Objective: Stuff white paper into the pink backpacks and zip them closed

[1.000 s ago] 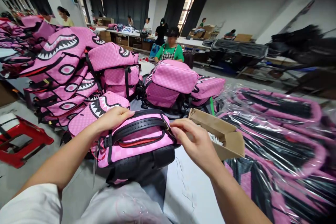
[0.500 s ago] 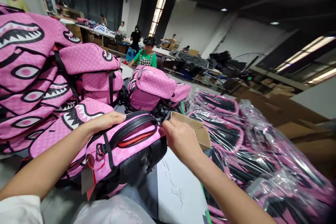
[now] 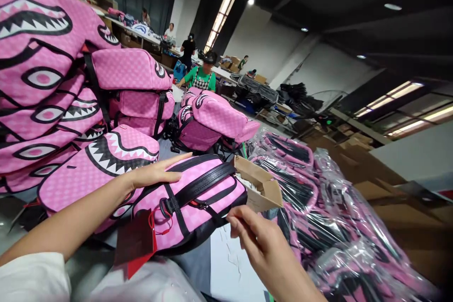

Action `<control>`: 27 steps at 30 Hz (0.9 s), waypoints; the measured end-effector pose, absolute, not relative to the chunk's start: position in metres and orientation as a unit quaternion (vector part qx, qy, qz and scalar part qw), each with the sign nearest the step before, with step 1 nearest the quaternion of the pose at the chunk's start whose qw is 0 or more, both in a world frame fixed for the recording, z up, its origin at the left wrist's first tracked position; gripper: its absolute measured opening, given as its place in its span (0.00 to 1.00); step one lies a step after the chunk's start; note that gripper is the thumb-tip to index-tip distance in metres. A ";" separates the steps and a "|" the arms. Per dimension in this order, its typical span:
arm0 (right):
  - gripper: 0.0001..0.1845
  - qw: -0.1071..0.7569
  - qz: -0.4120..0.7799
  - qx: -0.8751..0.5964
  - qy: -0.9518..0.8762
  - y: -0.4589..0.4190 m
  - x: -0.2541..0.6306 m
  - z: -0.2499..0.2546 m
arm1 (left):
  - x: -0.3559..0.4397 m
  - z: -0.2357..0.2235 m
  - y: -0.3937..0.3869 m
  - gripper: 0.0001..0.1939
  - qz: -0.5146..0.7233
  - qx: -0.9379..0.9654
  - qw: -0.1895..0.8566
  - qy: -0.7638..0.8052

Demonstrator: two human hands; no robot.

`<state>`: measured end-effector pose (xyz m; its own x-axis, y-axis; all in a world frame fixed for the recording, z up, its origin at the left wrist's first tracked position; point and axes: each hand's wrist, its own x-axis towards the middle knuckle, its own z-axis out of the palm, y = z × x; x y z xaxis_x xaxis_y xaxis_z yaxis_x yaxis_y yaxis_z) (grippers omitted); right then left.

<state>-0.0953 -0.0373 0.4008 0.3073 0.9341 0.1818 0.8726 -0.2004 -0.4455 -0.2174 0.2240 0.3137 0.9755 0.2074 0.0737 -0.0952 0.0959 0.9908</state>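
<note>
Head view, the only one I have on my remote feed. I log the pink backpack first: it lies in front of the wearer with its black top handle facing up and its dark side toward the near edge. Below the handle I make out a zipped opening with a little red at one end; I cannot see what the bag contains. A dark and red hang tag hangs at its left end on a red cord.

Left hand: I note it laid over the backpack's upper side, thumb spread away from the fingers, pressing on the surface without closing around it. Right hand: fingers curled, thumb drawn in toward the index finger, just beside the bag's lower right corner. I cannot tell whether anything is pinched between the tips.

Containers: I record an open cardboard box just past the backpack's right end, flaps up, with small white pieces inside, too small for me to identify. To the right, clear plastic wrapping encloses several pink and black bags. To the left I see a pile of pink bags with teeth and eye prints. A white sheet lies under the right hand.
</note>
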 end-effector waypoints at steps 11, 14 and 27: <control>0.08 0.168 -0.074 -0.810 -0.556 -0.030 -0.121 0.387 | -0.204 0.302 0.199 0.26 0.229 0.577 0.783 0.047; 0.07 0.187 -0.055 -0.826 -0.530 -0.035 -0.124 0.386 | -0.202 0.306 0.191 0.24 0.242 0.591 0.768 0.052; 0.12 0.183 0.004 -0.836 -0.517 -0.048 -0.124 0.408 | -0.184 0.306 0.151 0.18 0.272 0.604 0.739 0.125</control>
<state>-0.1238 -0.0476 0.4076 0.4647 0.8663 0.1835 0.8635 -0.3975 -0.3104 -0.1844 0.1511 0.3063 0.8202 0.5537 0.1439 -0.2513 0.1228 0.9601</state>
